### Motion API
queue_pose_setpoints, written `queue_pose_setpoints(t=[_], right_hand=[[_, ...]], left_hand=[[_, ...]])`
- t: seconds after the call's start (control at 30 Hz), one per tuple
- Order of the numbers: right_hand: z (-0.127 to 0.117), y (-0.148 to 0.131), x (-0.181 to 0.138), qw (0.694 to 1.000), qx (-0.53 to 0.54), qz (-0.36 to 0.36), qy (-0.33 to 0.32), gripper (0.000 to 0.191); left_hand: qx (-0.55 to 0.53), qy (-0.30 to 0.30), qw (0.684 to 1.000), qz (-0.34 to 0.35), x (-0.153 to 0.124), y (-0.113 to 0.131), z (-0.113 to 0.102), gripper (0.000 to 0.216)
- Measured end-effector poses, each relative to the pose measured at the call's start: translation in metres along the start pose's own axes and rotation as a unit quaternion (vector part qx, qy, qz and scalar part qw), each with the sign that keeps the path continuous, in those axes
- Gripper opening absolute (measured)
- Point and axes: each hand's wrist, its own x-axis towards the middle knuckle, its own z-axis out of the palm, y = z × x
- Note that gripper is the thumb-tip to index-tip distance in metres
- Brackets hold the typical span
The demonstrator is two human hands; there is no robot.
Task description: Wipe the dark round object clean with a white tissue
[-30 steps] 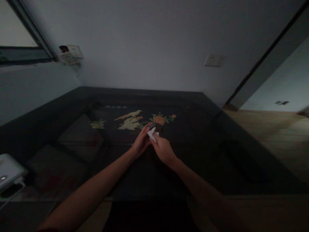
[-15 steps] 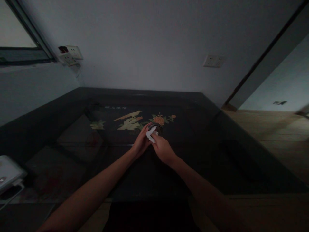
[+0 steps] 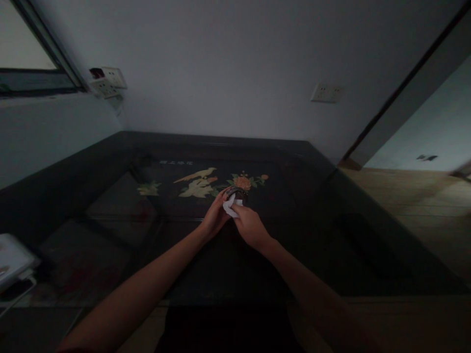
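Both my hands meet over the middle of a dark table [image 3: 301,206]. My left hand [image 3: 214,215] is closed round a small dark round object [image 3: 238,194] with a pale rim; I cannot make out what it is. My right hand [image 3: 251,226] pinches a white tissue or cloth [image 3: 230,208] and presses it against that object. The two hands touch each other. The tabletop under glass bears an inlaid picture of a bird [image 3: 196,181] and a flower [image 3: 243,182].
A white device [image 3: 13,259] with a cable lies at the table's left front edge. Wall sockets [image 3: 106,81] sit at the left corner, another socket plate [image 3: 326,92] on the back wall. Wooden floor [image 3: 415,196] opens to the right.
My right hand has shifted the white tissue slightly left and down on the object. The view has moved a little; the arms stay where they were.
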Motion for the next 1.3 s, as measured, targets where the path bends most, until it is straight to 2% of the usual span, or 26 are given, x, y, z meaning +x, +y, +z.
queue_pose_setpoints(t=[0.07,0.1,0.13,0.2,0.27,0.3,0.33,0.37,0.5,0.53,0.6,0.7,0.8,0.9,1.0,1.1,1.2,1.3], right_hand=[[0.006,0.002,0.002,0.988,0.145,0.016,0.04,0.029],[0.01,0.003,0.003,0.973,0.223,0.028,0.061,0.028],[0.015,0.004,0.004,0.949,0.299,0.046,0.083,0.027],[0.025,0.007,0.008,0.884,0.441,0.09,0.129,0.029],[0.031,0.009,0.01,0.821,0.536,0.112,0.159,0.033],[0.032,0.009,0.01,0.806,0.557,0.114,0.167,0.034],[0.032,0.01,0.01,0.806,0.556,0.112,0.169,0.035],[0.031,0.009,0.009,0.823,0.533,0.108,0.166,0.035],[0.017,0.006,0.004,0.946,0.303,0.061,0.099,0.032],[0.014,0.005,0.003,0.968,0.236,0.043,0.077,0.031],[0.009,0.003,0.0,0.993,0.111,0.007,0.042,0.032],[0.003,0.0,-0.001,0.998,-0.053,-0.035,0.001,0.033],[-0.001,-0.003,-0.001,0.98,-0.186,-0.062,-0.031,0.032],[-0.001,-0.006,0.0,0.964,-0.259,-0.058,-0.03,0.033],[0.0,-0.009,-0.001,0.962,-0.269,-0.045,-0.031,0.034],[0.0,-0.009,-0.002,0.973,-0.226,-0.027,-0.027,0.035],[0.0,-0.007,-0.003,0.993,-0.117,0.011,-0.006,0.033],[0.005,-0.002,0.0,0.995,0.067,0.066,0.044,0.032]], left_hand=[[0.008,-0.007,1.0,-0.004,0.0,0.0,-0.001,0.036],[0.013,-0.011,1.0,-0.006,-0.001,0.0,-0.001,0.037],[0.016,-0.014,1.0,-0.008,-0.001,0.0,0.0,0.039],[0.018,-0.016,1.0,-0.008,-0.001,0.0,0.002,0.041],[0.013,-0.015,1.0,0.0,-0.001,0.0,0.004,0.042],[0.009,-0.017,1.0,0.004,-0.001,0.0,0.005,0.043],[0.006,-0.019,1.0,0.006,-0.001,-0.001,0.005,0.042],[0.005,-0.021,1.0,0.006,-0.001,-0.001,0.005,0.042],[0.01,-0.016,1.0,-0.004,0.0,-0.001,0.001,0.039],[0.009,-0.011,1.0,-0.005,0.0,-0.001,0.0,0.038],[0.002,0.002,1.0,-0.004,0.0,-0.001,0.0,0.035],[-0.012,0.023,1.0,-0.003,0.001,-0.001,0.002,0.032],[-0.022,0.036,0.999,0.001,0.002,0.0,0.005,0.029],[-0.018,0.047,0.999,0.004,0.002,0.0,0.005,0.028],[-0.006,0.042,0.999,0.009,0.002,0.0,0.006,0.032],[0.007,0.023,1.0,0.013,0.001,0.0,0.006,0.037],[0.017,0.007,1.0,0.007,-0.001,0.0,0.005,0.042],[0.032,-0.007,0.999,-0.005,-0.003,0.001,0.005,0.041]])
